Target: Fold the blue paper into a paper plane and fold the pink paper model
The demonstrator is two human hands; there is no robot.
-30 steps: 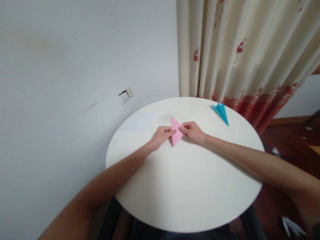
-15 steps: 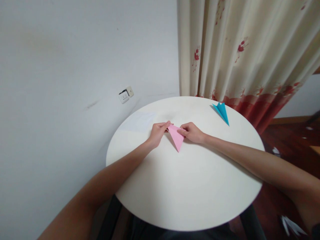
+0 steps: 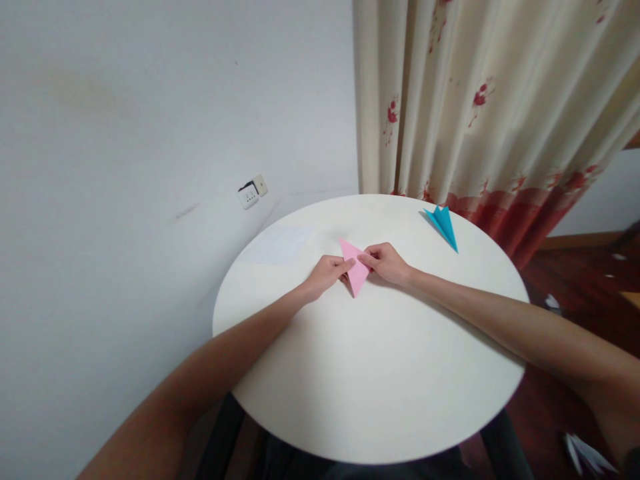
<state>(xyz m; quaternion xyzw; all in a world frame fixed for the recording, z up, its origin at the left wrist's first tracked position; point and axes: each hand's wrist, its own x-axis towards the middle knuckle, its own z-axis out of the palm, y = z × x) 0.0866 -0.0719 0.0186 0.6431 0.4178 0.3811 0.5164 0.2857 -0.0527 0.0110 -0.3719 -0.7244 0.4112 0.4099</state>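
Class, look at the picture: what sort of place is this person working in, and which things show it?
Probably a room in a home: a floral curtain hangs to a wooden floor, a wall socket sits low, and the small round table holds only folded paper.

A round table [image 3: 370, 373] fills the lower middle of the frame. Just above its centre lies a folded paper triangle [image 3: 354, 267], with the left hand [image 3: 327, 275] touching its left side and the right hand [image 3: 387, 262] touching its right side. Toward the table's upper right edge, well apart from the hands, lies a folded paper dart [image 3: 443, 225]. A flat sheet [image 3: 280, 245] lies on the table's upper left part. A curtain [image 3: 490, 113] hangs behind the table at upper right; a wall socket [image 3: 251, 192] sits on the wall left of it.
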